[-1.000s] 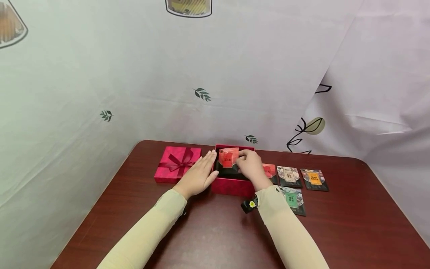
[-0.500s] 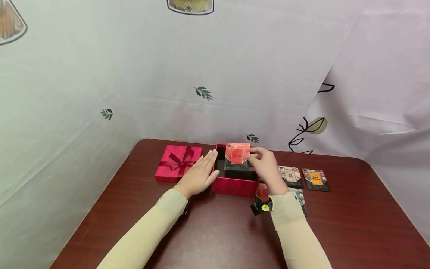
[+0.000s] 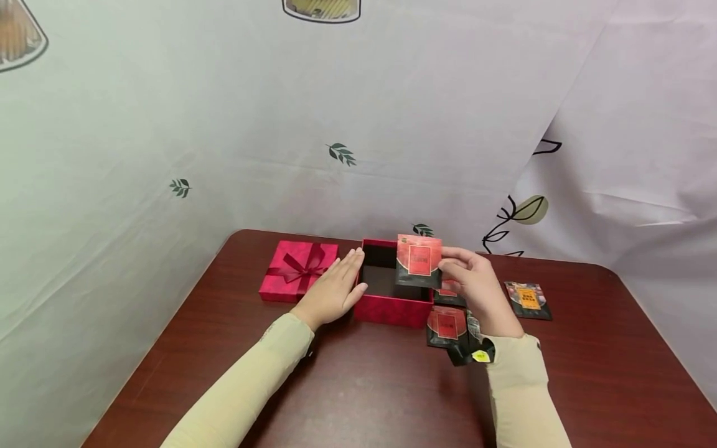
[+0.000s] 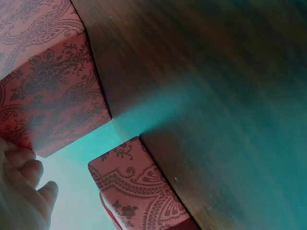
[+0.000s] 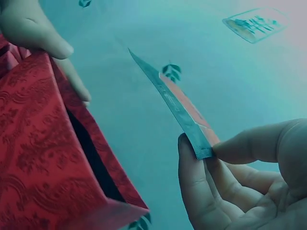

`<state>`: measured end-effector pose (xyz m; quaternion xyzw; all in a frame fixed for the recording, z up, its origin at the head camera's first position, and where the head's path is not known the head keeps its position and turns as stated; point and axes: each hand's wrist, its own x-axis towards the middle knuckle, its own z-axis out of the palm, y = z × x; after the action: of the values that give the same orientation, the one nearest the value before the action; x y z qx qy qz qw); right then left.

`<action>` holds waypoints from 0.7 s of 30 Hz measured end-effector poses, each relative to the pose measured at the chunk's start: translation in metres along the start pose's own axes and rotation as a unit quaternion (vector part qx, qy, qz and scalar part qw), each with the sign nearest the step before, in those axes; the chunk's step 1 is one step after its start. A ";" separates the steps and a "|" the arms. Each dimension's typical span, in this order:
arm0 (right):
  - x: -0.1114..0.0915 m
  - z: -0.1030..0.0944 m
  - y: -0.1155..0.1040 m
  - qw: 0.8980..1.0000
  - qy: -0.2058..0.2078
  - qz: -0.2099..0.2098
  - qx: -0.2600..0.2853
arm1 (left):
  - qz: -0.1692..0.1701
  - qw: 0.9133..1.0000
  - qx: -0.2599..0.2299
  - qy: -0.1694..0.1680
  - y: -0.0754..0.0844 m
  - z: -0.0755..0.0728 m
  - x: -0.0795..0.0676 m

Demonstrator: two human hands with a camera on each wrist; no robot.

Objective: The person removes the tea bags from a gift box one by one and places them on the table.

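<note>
My left hand (image 3: 332, 289) lies with straight fingers against the left side of an open red patterned gift box (image 3: 392, 310). In the left wrist view its fingertips (image 4: 31, 167) touch the box wall. My right hand (image 3: 476, 286) pinches the right edge of a red-and-black sachet (image 3: 419, 261) between thumb and fingers. The sachet is held up over the right part of the box, its printed front towards the head camera. Seen edge-on in the right wrist view, the sachet (image 5: 184, 112) is slightly bent and apart from the box. The box's dark inside shows.
The ribboned box lid (image 3: 297, 271) sits left of the box. Right of the box lie a red-and-black sachet (image 3: 447, 325), another partly covered red one (image 3: 450, 295), and an orange-labelled sachet (image 3: 528, 301). More sachets are hidden by my right arm. A printed cloth (image 3: 252, 124) hangs behind the table.
My right hand has lifted the red-and-black sachet from inside the box and carried it right. The arm uncovers one red sachet and covers the pale and green ones. My left hand stays put.
</note>
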<state>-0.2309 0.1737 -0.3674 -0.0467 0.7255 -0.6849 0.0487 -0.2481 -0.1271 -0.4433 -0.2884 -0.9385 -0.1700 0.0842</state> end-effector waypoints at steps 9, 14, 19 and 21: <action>-0.014 -0.034 0.002 0.999 -0.017 -0.023 0.021 | 0.003 1.000 0.001 0.003 0.001 -0.001 0.000; -0.021 -0.055 0.009 0.999 -0.027 -0.026 0.013 | 0.002 1.000 0.005 0.001 -0.001 0.001 0.000; -0.028 -0.075 0.016 0.999 -0.022 -0.018 0.026 | 0.001 1.000 0.007 -0.005 -0.001 0.001 0.000; -0.030 -0.082 0.019 0.999 -0.021 -0.019 0.031 | 0.000 1.000 0.005 -0.005 -0.001 0.000 0.000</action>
<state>-0.2119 0.2600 -0.3814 -0.0731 0.7019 -0.7066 0.0519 -0.2492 -0.1277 -0.4435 -0.2889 -0.9398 -0.1635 0.0813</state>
